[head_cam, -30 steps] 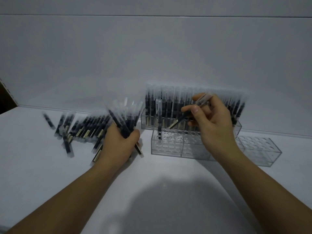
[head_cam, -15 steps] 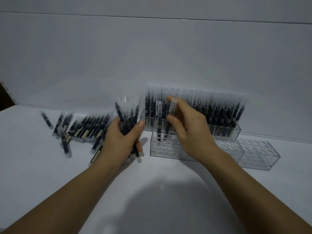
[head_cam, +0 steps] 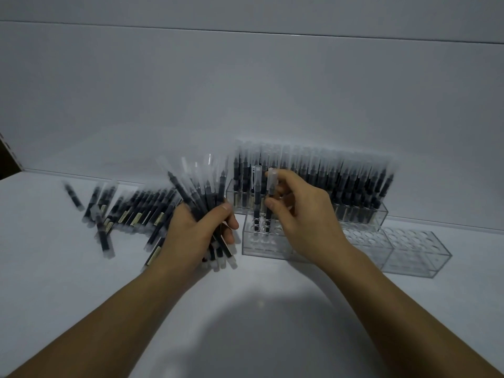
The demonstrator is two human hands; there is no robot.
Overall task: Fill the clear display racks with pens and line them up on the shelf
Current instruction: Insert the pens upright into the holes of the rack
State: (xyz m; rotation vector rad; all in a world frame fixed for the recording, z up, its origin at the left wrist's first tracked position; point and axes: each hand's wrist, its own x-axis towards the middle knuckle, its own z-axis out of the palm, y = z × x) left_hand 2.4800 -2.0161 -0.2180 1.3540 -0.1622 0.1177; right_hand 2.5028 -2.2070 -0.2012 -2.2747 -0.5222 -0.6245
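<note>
Right hand (head_cam: 302, 214) grip pinches one pen (head_cam: 271, 182) upright, its tip entering a hole at the left end of the near clear rack (head_cam: 261, 248). Left hand (head_cam: 196, 233) grip clamps the spare bundle (head_cam: 203, 189). Best to keep the pen vertical and push until seated.

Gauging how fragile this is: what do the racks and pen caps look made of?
The front rack looks like clear glossy acrylic or another hard plastic: hole rims show through its walls. The pen the right hand pinches has a cap that looks like frosted translucent plastic, hazy over the dark tip.
</note>
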